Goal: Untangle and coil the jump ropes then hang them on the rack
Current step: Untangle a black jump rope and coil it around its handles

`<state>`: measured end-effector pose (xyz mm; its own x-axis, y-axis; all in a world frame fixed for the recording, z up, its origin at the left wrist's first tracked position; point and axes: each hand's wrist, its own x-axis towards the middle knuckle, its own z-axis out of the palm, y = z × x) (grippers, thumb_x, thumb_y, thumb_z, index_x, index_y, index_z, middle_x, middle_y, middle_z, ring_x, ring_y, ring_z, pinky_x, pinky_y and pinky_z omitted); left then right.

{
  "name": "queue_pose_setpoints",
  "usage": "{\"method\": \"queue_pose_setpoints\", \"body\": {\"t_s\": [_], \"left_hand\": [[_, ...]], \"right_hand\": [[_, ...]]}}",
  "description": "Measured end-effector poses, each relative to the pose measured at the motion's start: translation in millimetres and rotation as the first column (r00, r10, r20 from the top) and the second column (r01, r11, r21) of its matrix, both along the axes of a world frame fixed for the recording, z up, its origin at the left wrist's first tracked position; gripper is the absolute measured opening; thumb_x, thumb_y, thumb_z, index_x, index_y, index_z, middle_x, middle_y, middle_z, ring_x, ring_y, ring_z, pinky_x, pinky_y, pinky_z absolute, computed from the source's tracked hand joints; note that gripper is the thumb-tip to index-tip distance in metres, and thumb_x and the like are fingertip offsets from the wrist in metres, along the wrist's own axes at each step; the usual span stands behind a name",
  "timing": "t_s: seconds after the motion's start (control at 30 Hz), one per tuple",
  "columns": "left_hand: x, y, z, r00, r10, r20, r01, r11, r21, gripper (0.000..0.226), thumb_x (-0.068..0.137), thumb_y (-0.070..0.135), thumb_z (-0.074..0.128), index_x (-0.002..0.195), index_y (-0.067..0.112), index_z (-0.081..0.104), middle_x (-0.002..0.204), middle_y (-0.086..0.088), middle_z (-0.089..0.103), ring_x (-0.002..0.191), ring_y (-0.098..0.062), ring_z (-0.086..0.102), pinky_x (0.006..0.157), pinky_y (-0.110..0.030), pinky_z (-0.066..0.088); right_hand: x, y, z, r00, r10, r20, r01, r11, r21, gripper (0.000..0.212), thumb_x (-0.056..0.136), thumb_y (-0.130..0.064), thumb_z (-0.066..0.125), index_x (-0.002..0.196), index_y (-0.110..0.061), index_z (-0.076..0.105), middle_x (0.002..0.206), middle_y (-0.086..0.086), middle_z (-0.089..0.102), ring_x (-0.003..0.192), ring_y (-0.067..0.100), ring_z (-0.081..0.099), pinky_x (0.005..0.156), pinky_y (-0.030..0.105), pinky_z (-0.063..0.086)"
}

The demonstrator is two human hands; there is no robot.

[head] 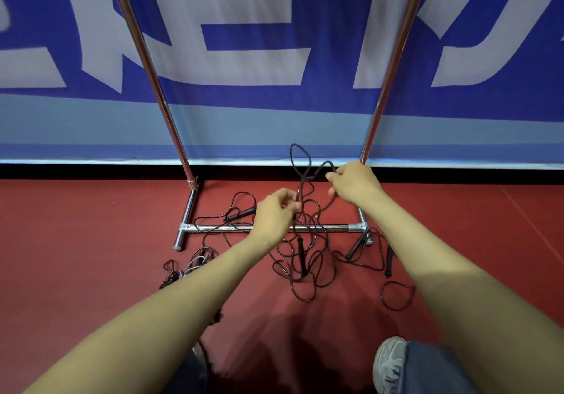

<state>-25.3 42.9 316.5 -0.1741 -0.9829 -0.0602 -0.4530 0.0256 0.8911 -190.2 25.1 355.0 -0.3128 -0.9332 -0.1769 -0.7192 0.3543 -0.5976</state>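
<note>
A tangle of black jump ropes (308,259) lies on the red floor across the foot of the chrome rack (274,228). My left hand (274,210) pinches a strand of black cord above the rack's bottom bar. My right hand (355,183) grips another part of the cord, and a loop (300,158) stands up between the two hands. Black handles lie at the left (241,213), the middle (301,253) and the right (355,248). The rack's two uprights (152,73) rise out of the top of the frame.
A small bundled rope with a white cord (186,267) lies left of my left forearm. A loose black loop (396,296) sits at the right. A blue and white banner (274,42) stands behind the rack. My shoe (389,363) shows at the bottom.
</note>
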Motion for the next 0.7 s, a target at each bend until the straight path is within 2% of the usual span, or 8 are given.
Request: {"method": "queue_pose_setpoints", "body": {"t_s": [0.07, 0.17, 0.23, 0.3, 0.4, 0.5, 0.6, 0.7], "left_hand": [[3.1, -6.7, 8.5, 0.999, 0.041, 0.026, -0.04, 0.999, -0.036, 0.017, 0.095, 0.009, 0.055, 0.107, 0.01, 0.067, 0.085, 0.002, 0.061, 0.067, -0.01, 0.055, 0.056, -0.008, 0.041], [6.3, -12.3, 17.5, 0.979, 0.003, 0.203, 0.021, 0.993, -0.114, 0.027, 0.099, 0.01, 0.049, 0.12, 0.008, 0.065, 0.105, -0.006, 0.064, 0.077, -0.01, 0.055, 0.061, -0.009, 0.035], [6.8, -12.4, 20.8, 0.961, -0.078, 0.264, 0.113, 0.986, -0.119, 0.027, 0.099, 0.012, 0.05, 0.12, 0.009, 0.066, 0.117, -0.007, 0.066, 0.099, -0.016, 0.059, 0.072, -0.009, 0.032], [5.9, -11.1, 21.9, 0.955, -0.139, 0.264, 0.175, 0.977, -0.119, 0.026, 0.097, 0.014, 0.053, 0.118, 0.01, 0.067, 0.115, -0.007, 0.068, 0.105, -0.018, 0.059, 0.074, -0.01, 0.032], [3.7, -8.4, 23.4, 0.988, -0.121, 0.092, 0.13, 0.986, -0.1, 0.015, 0.093, 0.014, 0.06, 0.108, 0.012, 0.06, 0.096, -0.003, 0.069, 0.081, -0.014, 0.057, 0.07, -0.02, 0.041], [5.9, -11.0, 23.8, 0.985, -0.111, -0.128, 0.11, 0.994, -0.016, 0.019, 0.091, 0.016, 0.064, 0.101, 0.016, 0.048, 0.079, 0.006, 0.065, 0.063, 0.001, 0.055, 0.064, -0.018, 0.042], [13.2, -13.6, 20.6, 0.962, -0.271, 0.039, 0.271, 0.963, 0.005, 0.009, 0.092, 0.024, 0.063, 0.092, 0.018, 0.057, 0.074, 0.013, 0.062, 0.061, 0.005, 0.051, 0.063, -0.017, 0.04], [25.4, -17.3, 7.0, 0.904, -0.367, 0.219, 0.343, 0.929, 0.143, 0.012, 0.093, 0.021, 0.062, 0.088, 0.011, 0.059, 0.078, 0.011, 0.06, 0.075, -0.007, 0.053, 0.071, -0.022, 0.04]], "right_hand": [[-0.9, 2.3, -2.0, 0.999, 0.03, -0.044, -0.026, 0.997, 0.073, 0.021, 0.097, -0.018, 0.05, 0.108, -0.004, 0.062, 0.09, 0.007, 0.075, 0.091, 0.024, 0.067, 0.085, 0.034, 0.052], [7.2, 9.3, -3.5, 0.976, 0.192, 0.1, -0.191, 0.981, -0.016, 0.058, 0.091, -0.007, 0.058, 0.142, -0.022, 0.035, 0.081, 0.007, 0.071, 0.07, 0.021, 0.065, 0.074, 0.033, 0.054], [15.0, 13.6, -3.7, 0.938, 0.33, 0.105, -0.33, 0.944, -0.025, 0.054, 0.09, -0.01, 0.063, 0.137, -0.03, 0.045, 0.074, 0.001, 0.064, 0.062, 0.015, 0.059, 0.063, 0.027, 0.048], [19.7, 15.5, -2.8, 0.91, 0.414, 0.015, -0.414, 0.91, 0.002, 0.032, 0.091, -0.019, 0.065, 0.122, -0.024, 0.06, 0.07, -0.006, 0.058, 0.066, 0.012, 0.058, 0.061, 0.023, 0.044], [16.6, 16.4, 1.5, 0.926, 0.377, -0.03, -0.378, 0.925, -0.029, 0.015, 0.09, -0.024, 0.067, 0.102, -0.016, 0.069, 0.068, -0.01, 0.055, 0.074, 0.015, 0.059, 0.062, 0.023, 0.04], [13.6, 15.1, 3.2, 0.92, 0.388, -0.064, -0.39, 0.92, -0.037, 0.005, 0.088, -0.026, 0.068, 0.09, -0.022, 0.068, 0.07, -0.009, 0.057, 0.076, 0.014, 0.059, 0.063, 0.023, 0.042], [8.2, 11.6, 11.1, 0.954, 0.298, -0.016, -0.297, 0.944, -0.143, 0.008, 0.089, -0.025, 0.065, 0.081, -0.024, 0.065, 0.071, -0.005, 0.063, 0.079, 0.02, 0.063, 0.073, 0.03, 0.048], [-1.0, 11.6, 19.3, 0.964, 0.252, 0.08, -0.236, 0.957, -0.171, 0.01, 0.088, -0.015, 0.066, 0.079, -0.02, 0.066, 0.069, 0.003, 0.068, 0.075, 0.025, 0.068, 0.077, 0.036, 0.055]]}}
